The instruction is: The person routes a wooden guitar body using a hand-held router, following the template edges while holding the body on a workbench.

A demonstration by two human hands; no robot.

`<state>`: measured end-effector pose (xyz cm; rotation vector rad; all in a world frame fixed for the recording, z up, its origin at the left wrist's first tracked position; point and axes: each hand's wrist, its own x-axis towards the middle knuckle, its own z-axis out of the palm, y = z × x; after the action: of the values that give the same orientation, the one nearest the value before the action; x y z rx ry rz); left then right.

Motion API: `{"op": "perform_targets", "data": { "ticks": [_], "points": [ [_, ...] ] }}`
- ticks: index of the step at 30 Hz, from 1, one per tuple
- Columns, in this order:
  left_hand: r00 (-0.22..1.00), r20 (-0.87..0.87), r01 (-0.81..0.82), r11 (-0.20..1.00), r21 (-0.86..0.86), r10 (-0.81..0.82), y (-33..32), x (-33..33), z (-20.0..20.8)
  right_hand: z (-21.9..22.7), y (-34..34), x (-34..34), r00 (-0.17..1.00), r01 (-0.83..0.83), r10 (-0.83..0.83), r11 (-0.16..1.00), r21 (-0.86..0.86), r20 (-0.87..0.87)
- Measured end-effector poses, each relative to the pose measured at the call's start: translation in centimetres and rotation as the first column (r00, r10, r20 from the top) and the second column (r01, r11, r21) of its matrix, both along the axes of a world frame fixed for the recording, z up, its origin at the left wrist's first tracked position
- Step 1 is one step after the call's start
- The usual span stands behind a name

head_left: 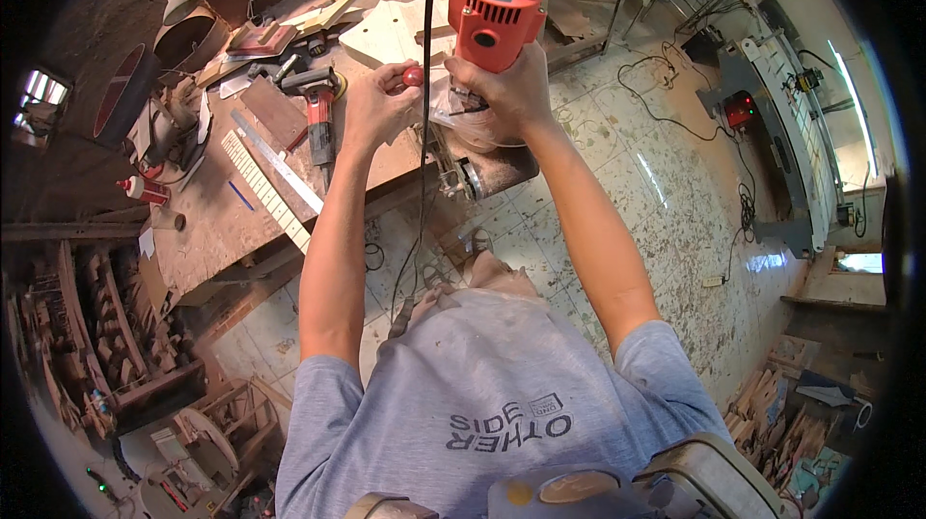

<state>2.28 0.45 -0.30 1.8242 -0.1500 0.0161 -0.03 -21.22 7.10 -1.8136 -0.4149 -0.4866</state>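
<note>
A red router [497, 22] with a black cord stands upright over a pale, shaped wooden board [391, 32] at the bench's right end. My left hand [378, 106] is closed around the red ball knob [413, 76] on the router's left side. On its right side, my right hand [509, 93] grips the router low on the body, the fingers partly hidden. A clear plastic guard or hose [463, 119] shows below the motor. The bit is out of sight. The black cord [430, 37] hangs down close beside my left hand.
On the dusty bench [198, 239] lie a red angle grinder [319, 119], a metal ruler [277, 162], a pale strip with cross lines [262, 186] and a glue bottle [145, 191]. A sanding machine [497, 172] sits below the router. Cables [656, 85] cross the tiled floor.
</note>
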Motion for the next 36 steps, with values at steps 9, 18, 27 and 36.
{"op": "perform_targets", "data": {
  "ticks": [9,18,27,36],
  "points": [
    [0.987,0.009,0.160,0.986,0.047,-0.161,0.1,-0.6,0.0,0.5,-1.2,-3.7,1.000,0.031,-0.031,1.000,-0.004,-0.002],
    [0.980,0.030,0.193,0.980,0.054,-0.195,-0.7,-1.0,0.7,0.5,-1.3,-5.2,0.993,0.090,-0.084,0.994,0.068,-0.081],
    [0.976,0.000,0.219,0.975,0.038,-0.219,-0.2,-0.2,0.5,-0.1,-0.6,-4.2,0.994,0.092,-0.088,0.993,0.071,-0.059],
    [0.973,0.010,0.228,0.965,0.132,-0.232,-0.9,-0.5,1.0,1.2,-0.9,-6.4,0.984,0.133,-0.123,0.989,0.068,-0.132]
  ]
}}
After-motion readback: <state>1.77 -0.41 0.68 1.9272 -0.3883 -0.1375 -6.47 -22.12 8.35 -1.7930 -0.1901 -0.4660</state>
